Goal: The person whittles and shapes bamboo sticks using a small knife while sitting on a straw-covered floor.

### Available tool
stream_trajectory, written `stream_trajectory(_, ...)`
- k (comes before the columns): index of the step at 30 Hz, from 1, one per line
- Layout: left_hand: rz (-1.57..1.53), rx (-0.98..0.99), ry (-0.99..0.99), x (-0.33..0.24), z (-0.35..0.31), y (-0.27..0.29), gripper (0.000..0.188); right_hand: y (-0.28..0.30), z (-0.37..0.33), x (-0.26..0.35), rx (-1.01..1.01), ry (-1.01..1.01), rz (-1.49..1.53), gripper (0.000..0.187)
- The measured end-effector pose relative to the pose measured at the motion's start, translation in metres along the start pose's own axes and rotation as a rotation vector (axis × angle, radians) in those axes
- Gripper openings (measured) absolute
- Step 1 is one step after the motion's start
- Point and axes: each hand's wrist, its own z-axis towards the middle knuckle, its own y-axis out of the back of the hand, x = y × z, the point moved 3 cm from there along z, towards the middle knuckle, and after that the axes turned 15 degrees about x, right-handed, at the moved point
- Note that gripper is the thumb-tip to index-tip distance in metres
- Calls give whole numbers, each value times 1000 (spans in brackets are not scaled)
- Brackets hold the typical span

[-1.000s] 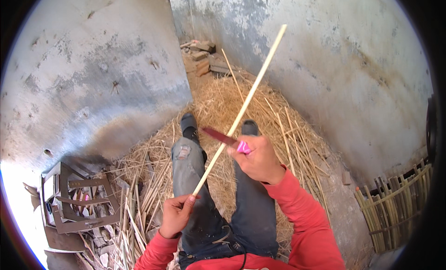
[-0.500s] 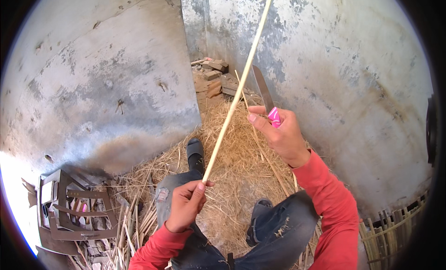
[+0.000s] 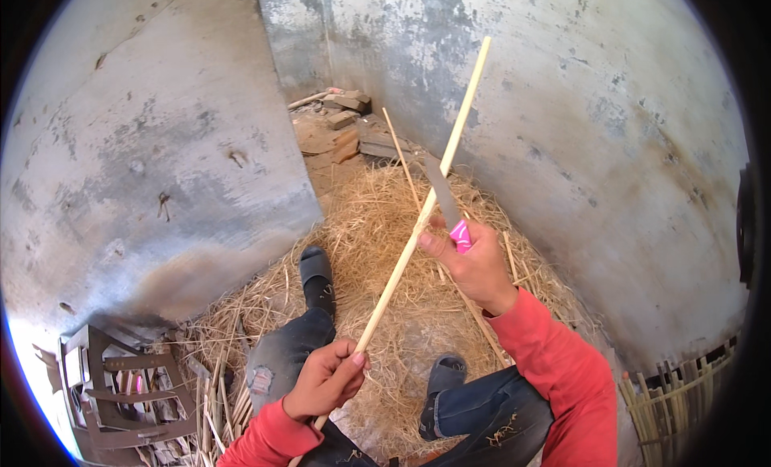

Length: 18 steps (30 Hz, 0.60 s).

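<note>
A long pale bamboo or wooden stick [image 3: 393,279] slants up and away across the middle of the view. My left hand [image 3: 329,379] is closed round its lower part, and a short piece sticks out below the fist. In my right hand [image 3: 479,266] is a knife [image 3: 441,192] with a pink patterned handle. Its blade crosses the stick, apparently against it, and my right thumb lies by the stick below the blade. The stick's far end stands free in front of the wall.
Straw-like shavings [image 3: 365,214] and thin sticks cover the floor round my feet. Bricks [image 3: 344,110] lie in the far corner. At the left is a brown frame [image 3: 140,387] beside split sticks. A slatted bamboo piece [image 3: 675,403] leans at the right. Stained walls [image 3: 578,162] rise on both sides.
The stick has come down and toward me, so its far end now shows and a piece extends below my left hand. The knife has gone from beside the stick to across it.
</note>
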Motion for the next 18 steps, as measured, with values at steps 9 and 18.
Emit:
stream_trajectory(9, 13, -77, -64, 11, 0, -1, 25, 10, -5, -5, 153, -98, -16, 22)
stream_trajectory(18, -64, -86, -50, 9, -6, -1, 26, 20, -1, 6, 57, -125, 24, 25)
